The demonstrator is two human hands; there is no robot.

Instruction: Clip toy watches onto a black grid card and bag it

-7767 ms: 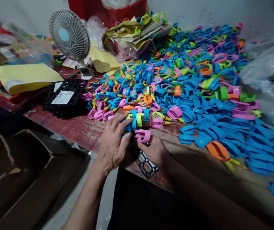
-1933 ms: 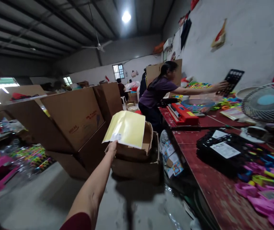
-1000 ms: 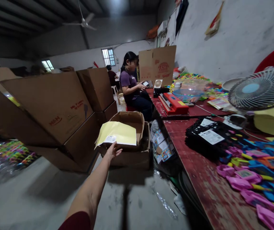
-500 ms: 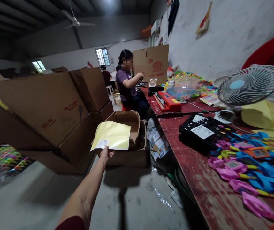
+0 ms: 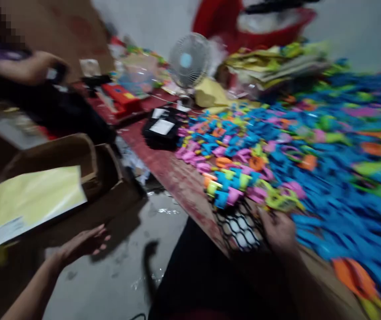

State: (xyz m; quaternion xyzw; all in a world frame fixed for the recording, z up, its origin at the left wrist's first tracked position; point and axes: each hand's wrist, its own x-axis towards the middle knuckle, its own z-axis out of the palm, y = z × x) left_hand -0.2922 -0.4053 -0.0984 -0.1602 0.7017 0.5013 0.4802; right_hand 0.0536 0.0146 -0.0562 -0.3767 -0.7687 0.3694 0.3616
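My left hand (image 5: 85, 242) is held out over the floor with its fingers stretched and nothing in it. Just beyond it, a yellow sheet (image 5: 40, 195) with a white label lies across an open cardboard box (image 5: 110, 204), apart from the hand. At the table's near edge my right hand (image 5: 279, 229) grips the right side of a black lattice tray (image 5: 224, 224). Colourful plastic toy pieces (image 5: 228, 184) sit in rows on the tray's far part; white shows through its near openings. Motion blur softens the right fingers.
Heaps of blue toy pieces (image 5: 330, 213) cover the right side of the red table (image 5: 164, 169). Farther back are stacked black trays (image 5: 162, 129), a red machine (image 5: 120, 100) and a fan (image 5: 190, 60). A co-worker's arm (image 5: 27, 69) is at the upper left.
My view has swung right and down to the table. My left hand has let go of the yellow sheet, which stays on the box. My right hand and the black tray have come into view.
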